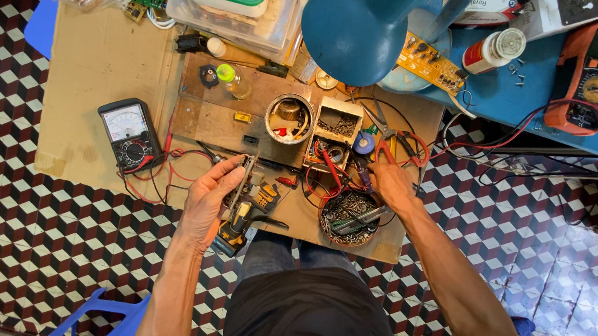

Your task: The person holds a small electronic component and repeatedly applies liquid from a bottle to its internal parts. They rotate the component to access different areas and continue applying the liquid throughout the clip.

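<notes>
Head view: left hand grips a small metal part upright over the cardboard work board, just above a yellow-black power tool. Right hand closed among tools beside a round tin of screws; its hold is unclear. Analog multimeter lies to the left, red-handled pliers above the right hand.

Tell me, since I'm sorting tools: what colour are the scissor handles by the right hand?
Red scissor handles, seen in the head view, just above the right hand.
</notes>
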